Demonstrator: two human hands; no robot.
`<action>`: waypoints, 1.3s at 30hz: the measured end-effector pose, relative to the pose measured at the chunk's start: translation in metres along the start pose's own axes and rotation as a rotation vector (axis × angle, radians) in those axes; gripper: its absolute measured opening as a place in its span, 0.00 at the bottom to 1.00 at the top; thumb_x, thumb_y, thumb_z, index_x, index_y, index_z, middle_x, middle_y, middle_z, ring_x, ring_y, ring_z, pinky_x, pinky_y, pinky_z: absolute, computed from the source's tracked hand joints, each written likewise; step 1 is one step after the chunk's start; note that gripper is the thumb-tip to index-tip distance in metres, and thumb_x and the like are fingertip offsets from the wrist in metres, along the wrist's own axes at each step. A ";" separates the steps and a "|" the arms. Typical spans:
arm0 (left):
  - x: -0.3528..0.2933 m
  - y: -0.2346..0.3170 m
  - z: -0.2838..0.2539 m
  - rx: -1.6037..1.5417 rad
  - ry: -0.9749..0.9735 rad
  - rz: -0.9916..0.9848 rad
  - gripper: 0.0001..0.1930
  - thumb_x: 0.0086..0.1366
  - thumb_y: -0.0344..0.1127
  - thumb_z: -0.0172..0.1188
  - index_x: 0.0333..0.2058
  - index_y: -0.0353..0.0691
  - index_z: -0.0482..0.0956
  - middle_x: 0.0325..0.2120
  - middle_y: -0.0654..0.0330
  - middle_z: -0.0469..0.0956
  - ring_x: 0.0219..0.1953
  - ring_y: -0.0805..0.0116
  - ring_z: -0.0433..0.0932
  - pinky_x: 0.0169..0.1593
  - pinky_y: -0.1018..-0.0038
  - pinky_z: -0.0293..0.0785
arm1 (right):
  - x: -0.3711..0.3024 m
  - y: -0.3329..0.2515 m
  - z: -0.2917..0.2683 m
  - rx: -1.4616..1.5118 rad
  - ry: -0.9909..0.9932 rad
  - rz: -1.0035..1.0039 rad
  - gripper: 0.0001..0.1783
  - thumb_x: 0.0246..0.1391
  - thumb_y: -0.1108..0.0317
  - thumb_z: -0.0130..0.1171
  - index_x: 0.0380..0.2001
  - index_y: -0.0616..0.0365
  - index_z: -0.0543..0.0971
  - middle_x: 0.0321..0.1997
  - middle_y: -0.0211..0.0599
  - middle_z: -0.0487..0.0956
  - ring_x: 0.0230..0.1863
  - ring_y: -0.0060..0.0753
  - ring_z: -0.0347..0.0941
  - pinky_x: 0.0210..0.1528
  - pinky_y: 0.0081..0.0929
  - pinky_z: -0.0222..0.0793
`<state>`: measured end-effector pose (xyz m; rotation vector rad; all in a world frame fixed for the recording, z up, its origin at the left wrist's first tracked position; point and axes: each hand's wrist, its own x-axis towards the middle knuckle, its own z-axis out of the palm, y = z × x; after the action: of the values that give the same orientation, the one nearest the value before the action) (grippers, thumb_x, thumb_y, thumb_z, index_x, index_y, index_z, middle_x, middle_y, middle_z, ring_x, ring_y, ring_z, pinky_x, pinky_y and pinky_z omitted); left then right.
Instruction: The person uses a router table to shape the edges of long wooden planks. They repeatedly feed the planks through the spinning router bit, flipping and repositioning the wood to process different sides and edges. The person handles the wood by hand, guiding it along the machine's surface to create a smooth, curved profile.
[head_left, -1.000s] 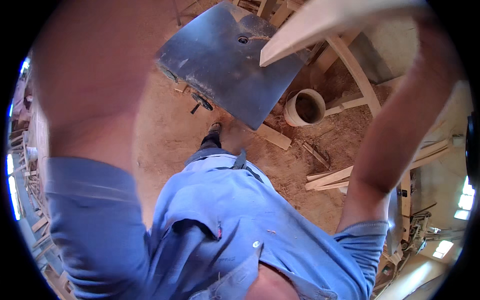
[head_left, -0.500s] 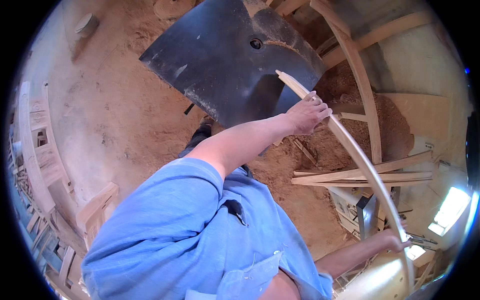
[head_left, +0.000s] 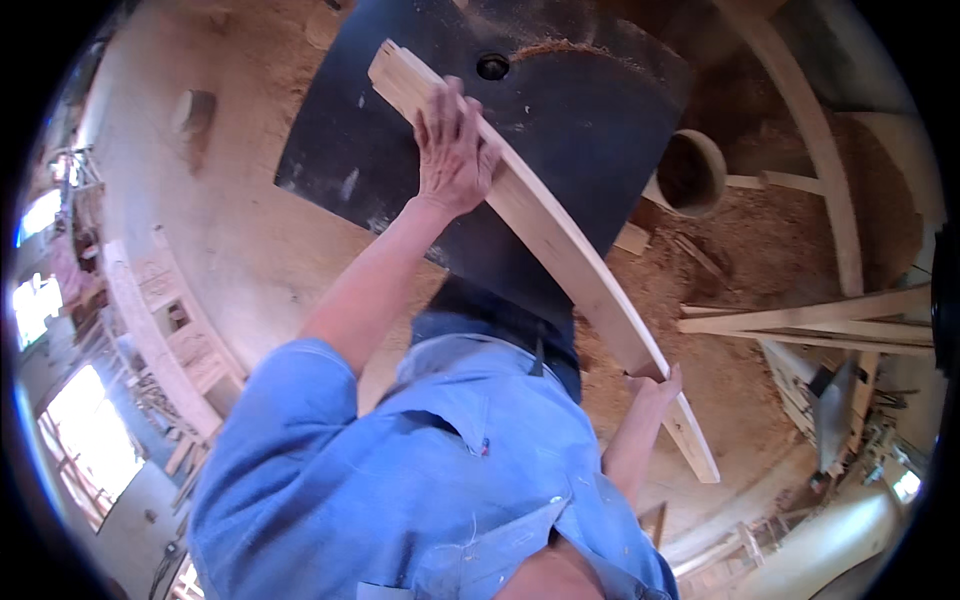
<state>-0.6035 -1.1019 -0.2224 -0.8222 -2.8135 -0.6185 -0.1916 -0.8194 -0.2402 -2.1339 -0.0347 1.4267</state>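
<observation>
A long, pale, gently curved wooden board slants from the far left toward the near right. Its far end has a small step and lies over a black machine table. My left hand grips the board near that far end, knuckles up, its thumb side at the right edge. Lower down, my right hand is closed round the board near its other end, which sticks out past the hand. Whether the board rests on the table or hovers just above it, I cannot tell.
The table has a round dark hole with sawdust in an arc beside it. A round duct opening stands to its right. Curved wood pieces lie at the right, a carved frame at the left. Sawdust covers the floor.
The board has swung leftward over the table and turned its broad face up. My left hand has moved left and away from me; my right hand has come in from the far right.
</observation>
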 end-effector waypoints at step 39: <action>0.067 0.037 0.104 0.205 0.269 -0.350 0.25 0.69 0.34 0.46 0.61 0.27 0.65 0.60 0.42 0.68 0.67 0.46 0.60 0.70 0.59 0.52 | 0.118 -0.054 -0.165 -0.401 -0.428 -0.492 0.27 0.67 0.51 0.48 0.59 0.60 0.70 0.59 0.47 0.75 0.61 0.50 0.72 0.62 0.51 0.70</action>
<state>-0.6425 -0.9971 -0.2871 -0.1932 -2.7231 -0.4335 0.0156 -0.8078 -0.2697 -1.8706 -1.0077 1.6224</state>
